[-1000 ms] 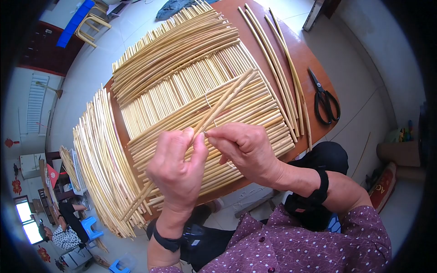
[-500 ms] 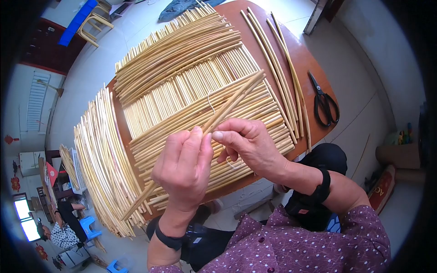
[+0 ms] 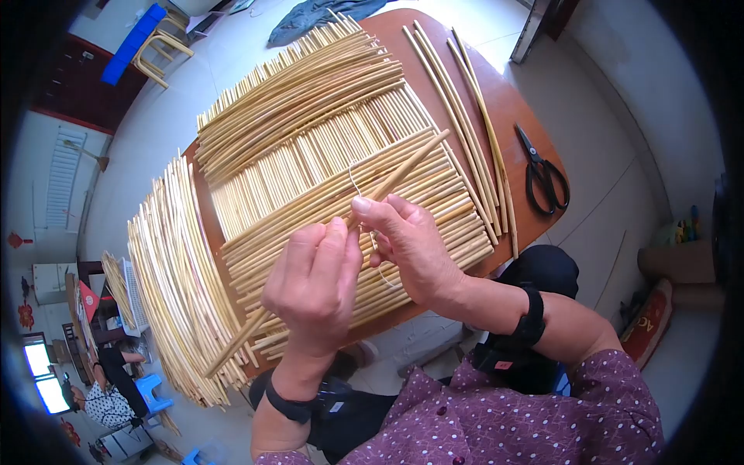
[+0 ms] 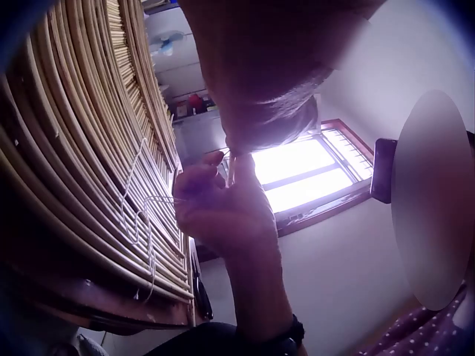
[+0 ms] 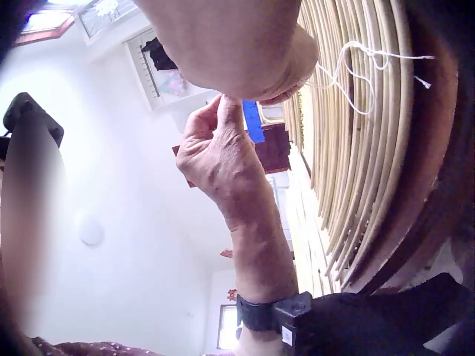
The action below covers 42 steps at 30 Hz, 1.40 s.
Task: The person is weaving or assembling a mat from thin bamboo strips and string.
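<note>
My left hand (image 3: 314,279) pinches a pair of long reed sticks (image 3: 407,169), which slant across a mat of reed sticks (image 3: 434,209). My right hand (image 3: 418,248) is close beside it, its thumb tip against the held sticks and its other fingers curled. White string (image 3: 385,277) loops below the right hand, and another length rises from the mat near the sticks. In the left wrist view, strands of string (image 4: 159,199) run into the right hand's curled fingers. From the right wrist, loose string (image 5: 352,70) shows over the mat's edge.
Black-handled scissors (image 3: 546,178) lie at the right of the brown table (image 3: 504,93), near several loose reeds (image 3: 465,116). A thick bundle of reeds (image 3: 298,97) lies across the mat's far part. More reeds (image 3: 174,271) are piled at the left. Another person (image 3: 108,401) sits at far left.
The two held sticks, splayed apart a second ago, now line up almost as one. My right thumb has moved up onto them from the string. My left hand has shifted slightly right.
</note>
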Tool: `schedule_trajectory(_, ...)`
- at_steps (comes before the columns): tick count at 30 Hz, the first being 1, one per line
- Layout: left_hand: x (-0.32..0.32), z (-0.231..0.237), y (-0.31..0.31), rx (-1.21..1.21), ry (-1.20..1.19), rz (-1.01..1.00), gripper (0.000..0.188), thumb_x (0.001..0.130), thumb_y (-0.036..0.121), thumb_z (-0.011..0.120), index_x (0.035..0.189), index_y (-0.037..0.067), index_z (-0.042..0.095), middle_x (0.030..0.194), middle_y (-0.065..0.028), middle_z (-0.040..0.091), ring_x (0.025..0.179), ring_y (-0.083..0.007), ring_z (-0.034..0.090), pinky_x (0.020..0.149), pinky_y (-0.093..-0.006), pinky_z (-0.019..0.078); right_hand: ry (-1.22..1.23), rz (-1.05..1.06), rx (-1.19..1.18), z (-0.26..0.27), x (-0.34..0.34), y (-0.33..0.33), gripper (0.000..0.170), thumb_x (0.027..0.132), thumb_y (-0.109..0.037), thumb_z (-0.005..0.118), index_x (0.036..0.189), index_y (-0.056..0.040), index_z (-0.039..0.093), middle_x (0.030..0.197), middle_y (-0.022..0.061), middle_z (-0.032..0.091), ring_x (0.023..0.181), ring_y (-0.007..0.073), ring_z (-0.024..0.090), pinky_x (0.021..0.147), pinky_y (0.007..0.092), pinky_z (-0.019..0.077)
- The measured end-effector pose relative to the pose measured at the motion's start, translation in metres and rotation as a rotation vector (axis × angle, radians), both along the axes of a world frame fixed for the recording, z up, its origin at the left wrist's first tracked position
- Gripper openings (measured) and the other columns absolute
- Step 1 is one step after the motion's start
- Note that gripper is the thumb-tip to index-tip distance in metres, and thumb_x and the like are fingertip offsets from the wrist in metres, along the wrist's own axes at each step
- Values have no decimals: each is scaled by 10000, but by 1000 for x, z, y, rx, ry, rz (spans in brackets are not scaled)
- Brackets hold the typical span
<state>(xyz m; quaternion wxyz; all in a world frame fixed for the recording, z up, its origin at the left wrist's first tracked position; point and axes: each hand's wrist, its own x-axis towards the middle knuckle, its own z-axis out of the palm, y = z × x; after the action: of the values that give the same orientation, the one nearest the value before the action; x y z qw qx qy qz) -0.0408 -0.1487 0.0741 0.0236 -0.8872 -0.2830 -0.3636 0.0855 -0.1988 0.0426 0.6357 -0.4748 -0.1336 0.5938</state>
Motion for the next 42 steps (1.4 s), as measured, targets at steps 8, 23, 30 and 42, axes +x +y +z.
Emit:
schedule_trajectory(8,1,-7,-7,-82,29,0,233,758,63,786,972,21,705,851,-68,632,692,-219,645,572,-333,505,68,-47,31,-9,-4,-1,343,938,-353,641,985,-13,627,898,36,607,765,90,571,610,243,511)
schedule_trajectory(23,-29,-7,29,-10,-57,68,174,765,119,802,919,91,728,808,-10,636,617,-167,618,541,-313,476,-1417,-161,446,10,14,-8,247,841,-149,744,1034,-45,629,999,102,620,964,287,621,843,372,509)
schedule_trajectory(30,-30,7,35,76,-151,-55,159,764,135,809,887,97,716,771,-14,624,588,-182,611,505,-326,465,-1769,253,549,68,25,44,153,822,-136,692,927,-24,701,912,100,672,900,258,608,829,401,490)
schedule_trajectory(42,-33,8,53,-254,-247,-8,140,807,160,808,825,67,705,752,-48,644,624,-178,642,558,-313,487,-1513,874,227,97,25,106,265,875,-264,720,930,-8,678,806,93,683,756,195,639,682,361,504)
